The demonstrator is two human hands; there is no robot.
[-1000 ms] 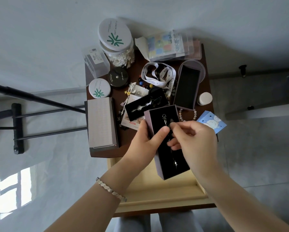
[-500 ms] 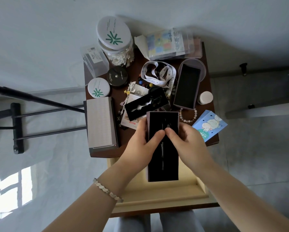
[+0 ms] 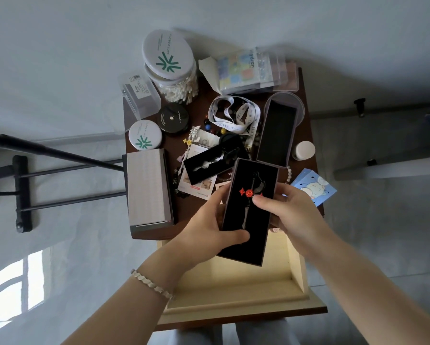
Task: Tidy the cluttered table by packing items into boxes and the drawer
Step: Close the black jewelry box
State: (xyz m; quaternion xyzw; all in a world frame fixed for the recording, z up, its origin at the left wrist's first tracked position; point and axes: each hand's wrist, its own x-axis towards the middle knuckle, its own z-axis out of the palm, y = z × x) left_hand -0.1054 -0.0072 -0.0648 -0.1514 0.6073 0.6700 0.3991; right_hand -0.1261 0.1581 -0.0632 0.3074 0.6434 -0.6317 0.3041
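I hold a long, narrow black-lined box [image 3: 265, 174] in both hands, over the front edge of the worktop [image 3: 169, 151] and the open drawer [image 3: 233, 287] below it. The box is lidless, and its far end leans a little to the right. My left hand [image 3: 209, 227] grips its left side, with the thumb laid across the lower part of the black lining and the fingers curled behind the edge. My right hand [image 3: 293, 212] grips the right side. Its thumb tip presses on the lining just under the red flower of a hairpin [image 3: 249, 193], and its fingers are behind the box. The hairpin lies lengthwise in the box, dark head toward the far end and thin shaft toward me. A pale bracelet [image 3: 151, 283] sits on my left wrist.

On the worktop, a closed grey box [image 3: 147, 188] lies at the left edge. Just beyond the held box are a black insert [image 3: 212, 161] carrying a silvery ornament and, to its right, an open empty box [image 3: 277, 131] with dark lining. Farther back are:

- a jar of cotton swabs [image 3: 172, 68] with a white lid
- a small round tin [image 3: 145, 135]
- a black compact [image 3: 172, 118]
- a clear plastic case [image 3: 139, 95]
- a white lanyard [image 3: 236, 114]
- a packet of coloured stickers [image 3: 248, 70]

A small white pot [image 3: 304, 150] and a blue card [image 3: 313, 188] lie at the right edge. I can only see pale wood inside the drawer.
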